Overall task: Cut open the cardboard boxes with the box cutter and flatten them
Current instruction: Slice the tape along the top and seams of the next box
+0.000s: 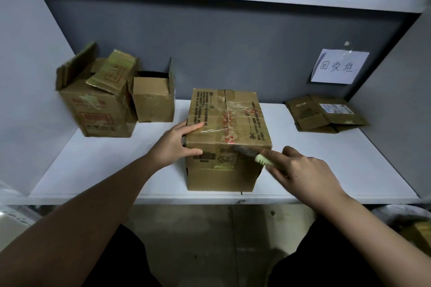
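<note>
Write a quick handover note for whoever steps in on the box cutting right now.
Left hand steadies the taped box at its near left corner. Right hand holds the box cutter, blade at the box's near top edge by the tape.
Done: flattened cardboard lies at right under the paper sign.
Left: cut and flatten this box, then the two opened boxes at left.

Taped box (227, 123): matt brown cardboard, glossy clear tape. Shelf (98, 170): smooth matt white. Sign (339, 66): white paper.

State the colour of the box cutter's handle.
Pale green, ridged, on the box cutter gripped by the right hand; seen in the head view.
</note>
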The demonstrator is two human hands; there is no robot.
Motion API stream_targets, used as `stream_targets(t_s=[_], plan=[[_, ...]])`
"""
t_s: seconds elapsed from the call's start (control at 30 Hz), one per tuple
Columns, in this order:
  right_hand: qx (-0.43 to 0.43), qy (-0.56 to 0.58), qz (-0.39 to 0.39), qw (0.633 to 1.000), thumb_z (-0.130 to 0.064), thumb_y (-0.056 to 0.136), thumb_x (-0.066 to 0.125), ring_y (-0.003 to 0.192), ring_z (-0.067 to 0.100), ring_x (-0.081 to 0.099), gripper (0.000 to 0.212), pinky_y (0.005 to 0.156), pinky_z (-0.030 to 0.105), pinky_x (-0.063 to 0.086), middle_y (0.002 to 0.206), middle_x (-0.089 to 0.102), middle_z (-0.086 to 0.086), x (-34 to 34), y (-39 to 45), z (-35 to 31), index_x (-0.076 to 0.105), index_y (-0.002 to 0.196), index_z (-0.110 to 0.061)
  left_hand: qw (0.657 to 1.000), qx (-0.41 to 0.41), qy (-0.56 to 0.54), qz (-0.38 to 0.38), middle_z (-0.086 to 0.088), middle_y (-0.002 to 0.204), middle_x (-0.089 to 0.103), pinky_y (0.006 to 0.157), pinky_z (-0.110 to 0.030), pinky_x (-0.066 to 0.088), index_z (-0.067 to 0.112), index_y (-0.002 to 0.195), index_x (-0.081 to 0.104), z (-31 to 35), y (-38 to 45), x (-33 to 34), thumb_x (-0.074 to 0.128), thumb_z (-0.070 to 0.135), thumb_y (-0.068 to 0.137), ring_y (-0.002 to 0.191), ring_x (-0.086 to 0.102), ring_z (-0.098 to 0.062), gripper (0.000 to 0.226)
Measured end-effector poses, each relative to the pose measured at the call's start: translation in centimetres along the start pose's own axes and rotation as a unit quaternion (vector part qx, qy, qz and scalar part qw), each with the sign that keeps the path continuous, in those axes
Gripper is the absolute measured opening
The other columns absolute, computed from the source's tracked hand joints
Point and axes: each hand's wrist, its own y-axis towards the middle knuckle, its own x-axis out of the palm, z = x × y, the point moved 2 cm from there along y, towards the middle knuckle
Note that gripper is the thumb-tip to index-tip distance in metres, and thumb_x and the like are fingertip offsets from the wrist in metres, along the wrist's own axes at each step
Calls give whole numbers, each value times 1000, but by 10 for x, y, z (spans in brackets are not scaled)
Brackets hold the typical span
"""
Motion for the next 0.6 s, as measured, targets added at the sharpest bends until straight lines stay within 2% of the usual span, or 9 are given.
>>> stream_targets(t_s=[0.07, 0.13, 0.2, 0.3, 0.4, 0.47, 0.53, 0.6], plan=[[74, -12, 3, 997, -54, 96, 31, 87, 28, 65, 45, 69, 34, 50, 108, 52, -2, -5, -5, 32, 27, 140, -48, 1000, -8, -2, -1, 7, 140, 42, 108, -26, 38, 35, 137, 45, -5, -4, -9, 81, 15, 72, 128, 41, -7, 77], [117, -13, 17, 993, -55, 94, 34, 86, 30, 65, 45, 66, 34, 49, 104, 54, -4, -9, -11, 51, 33, 138, -49, 1000, -15, 10, -2, 6, 141, 42, 107, -27, 38, 33, 138, 44, -4, -5, -16, 81, 15, 72, 126, 41, -6, 77], [89, 10, 30, 996, -54, 94, 35, 84, 28, 65, 45, 62, 31, 45, 103, 53, -5, -11, -11, 39, 33, 139, -49, 1000, -11, 20, -7, 6, 140, 42, 107, -24, 37, 30, 140, 44, 2, -3, -15, 80, 14, 73, 125, 40, -4, 77], [20, 59, 20, 998, -52, 96, 32, 85, 24, 65, 45, 64, 31, 47, 109, 52, -5, -6, -5, -2, 28, 141, -49, 999, -8, 50, -11, 3, 147, 35, 111, -33, 35, 38, 139, 39, 7, 0, -8, 80, 21, 75, 134, 35, -11, 78], [-7, 77, 9, 997, -51, 97, 33, 89, 25, 64, 45, 67, 31, 47, 117, 53, -4, 4, 1, -22, 28, 142, -47, 988, -42, 149, -12, -2, 159, 0, 112, -36, 27, 42, 142, 30, 12, -2, -4, 78, 38, 75, 145, 12, -21, 83], [-13, 82, 9, 996, -50, 98, 34, 90, 25, 64, 45, 68, 32, 48, 121, 53, -3, 6, 5, -26, 29, 142, -46, 978, -21, 209, -6, 4, 159, -9, 115, -43, 21, 46, 144, 23, 19, 2, 0, 74, 48, 75, 146, 3, -22, 86], [-22, 73, 7, 997, -50, 98, 33, 91, 25, 64, 45, 68, 32, 48, 124, 52, -4, 7, 7, -27, 28, 143, -46, 976, 9, 215, -19, 8, 160, -4, 116, -48, 15, 48, 144, 24, 25, 8, 5, 67, 51, 80, 147, -3, -19, 77], [-18, 68, 10, 997, -50, 98, 32, 89, 24, 64, 45, 67, 31, 47, 121, 52, -5, 6, 7, -23, 27, 143, -47, 983, 8, 179, -34, 9, 159, 9, 118, -45, 12, 46, 142, 32, 26, 13, 4, 63, 50, 84, 146, -2, -12, 66]])
